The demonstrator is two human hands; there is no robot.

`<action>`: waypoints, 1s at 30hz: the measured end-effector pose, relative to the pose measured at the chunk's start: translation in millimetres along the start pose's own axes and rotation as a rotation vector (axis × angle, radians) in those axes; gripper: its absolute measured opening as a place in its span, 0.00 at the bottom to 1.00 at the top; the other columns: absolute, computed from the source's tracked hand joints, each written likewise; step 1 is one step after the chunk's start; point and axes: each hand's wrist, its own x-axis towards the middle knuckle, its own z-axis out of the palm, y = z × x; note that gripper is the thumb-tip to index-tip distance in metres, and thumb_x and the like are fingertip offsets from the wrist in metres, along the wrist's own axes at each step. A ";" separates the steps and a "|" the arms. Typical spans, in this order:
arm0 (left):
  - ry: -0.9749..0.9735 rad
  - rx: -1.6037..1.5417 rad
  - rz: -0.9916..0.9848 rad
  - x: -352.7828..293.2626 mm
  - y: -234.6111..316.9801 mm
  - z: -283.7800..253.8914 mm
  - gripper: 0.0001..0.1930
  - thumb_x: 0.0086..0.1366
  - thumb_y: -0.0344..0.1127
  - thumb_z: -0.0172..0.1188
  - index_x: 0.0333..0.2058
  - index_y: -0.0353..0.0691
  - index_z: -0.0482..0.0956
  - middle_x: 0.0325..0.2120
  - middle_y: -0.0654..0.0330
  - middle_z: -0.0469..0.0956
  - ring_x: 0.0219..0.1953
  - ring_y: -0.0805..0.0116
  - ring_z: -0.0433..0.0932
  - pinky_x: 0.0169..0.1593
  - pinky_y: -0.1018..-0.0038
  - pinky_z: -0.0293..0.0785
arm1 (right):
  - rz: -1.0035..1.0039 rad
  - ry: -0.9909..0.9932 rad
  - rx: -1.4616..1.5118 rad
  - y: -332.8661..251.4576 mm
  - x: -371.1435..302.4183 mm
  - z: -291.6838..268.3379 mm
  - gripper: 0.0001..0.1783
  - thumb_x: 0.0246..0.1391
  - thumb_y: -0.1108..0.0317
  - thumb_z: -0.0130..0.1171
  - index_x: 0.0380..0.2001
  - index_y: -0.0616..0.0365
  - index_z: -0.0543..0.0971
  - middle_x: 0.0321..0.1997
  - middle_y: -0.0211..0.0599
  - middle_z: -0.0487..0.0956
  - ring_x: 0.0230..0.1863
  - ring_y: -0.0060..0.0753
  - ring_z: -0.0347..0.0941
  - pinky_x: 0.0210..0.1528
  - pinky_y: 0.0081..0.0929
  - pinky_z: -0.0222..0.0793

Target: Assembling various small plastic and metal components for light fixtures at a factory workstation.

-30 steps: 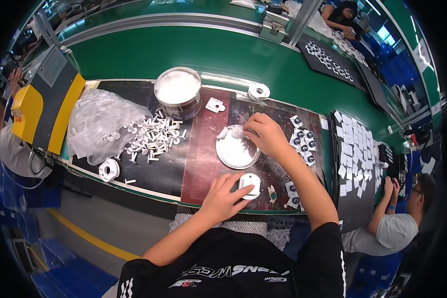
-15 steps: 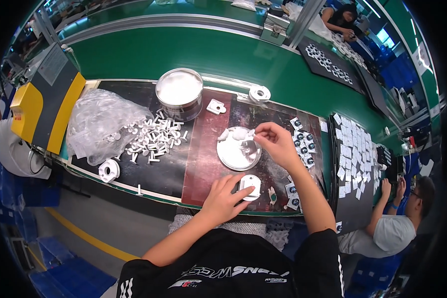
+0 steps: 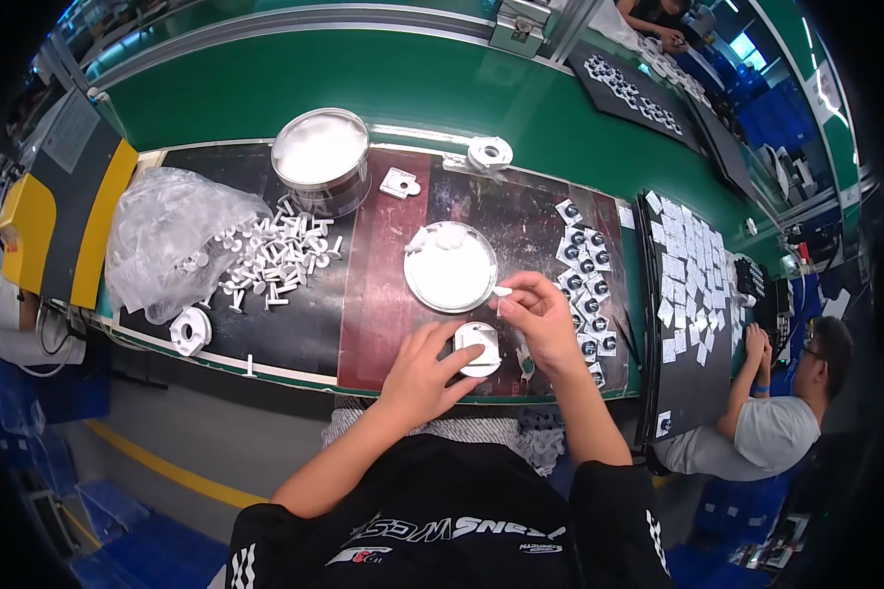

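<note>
Head view: left hand (image 3: 425, 373) grasps round white part (image 3: 477, 337) near front edge of table (image 3: 375, 294); right hand (image 3: 543, 319) pinches small white piece (image 3: 502, 292) between thumb and forefinger, just beside round dish (image 3: 447, 282); white lumps (image 3: 450, 236) lie at dish's far side; white pins (image 3: 290, 250) heaped farther left.
</note>
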 end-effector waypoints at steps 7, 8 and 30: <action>0.043 -0.183 0.034 -2.7 1.2 -5.7 0.26 0.52 0.40 0.79 0.51 0.49 0.84 0.53 0.52 0.77 0.55 0.49 0.77 0.57 0.58 0.74 | -0.026 0.087 -0.009 16.3 -14.4 10.7 0.15 0.61 0.78 0.68 0.49 0.64 0.78 0.44 0.41 0.86 0.47 0.27 0.84 0.51 0.22 0.80; 0.055 -0.216 0.039 -2.7 0.7 -6.3 0.28 0.49 0.39 0.81 0.51 0.49 0.84 0.53 0.52 0.77 0.53 0.49 0.77 0.56 0.58 0.74 | -0.019 0.088 -0.013 17.0 -15.7 11.4 0.15 0.60 0.78 0.69 0.49 0.64 0.78 0.44 0.42 0.86 0.47 0.27 0.84 0.51 0.22 0.80; 0.037 -0.313 0.009 -2.5 -5.0 -9.8 0.25 0.51 0.40 0.80 0.50 0.48 0.85 0.50 0.55 0.78 0.52 0.52 0.77 0.56 0.61 0.74 | -0.143 0.045 -0.167 26.4 -19.7 9.5 0.14 0.58 0.79 0.70 0.46 0.64 0.81 0.41 0.36 0.86 0.41 0.20 0.82 0.43 0.17 0.75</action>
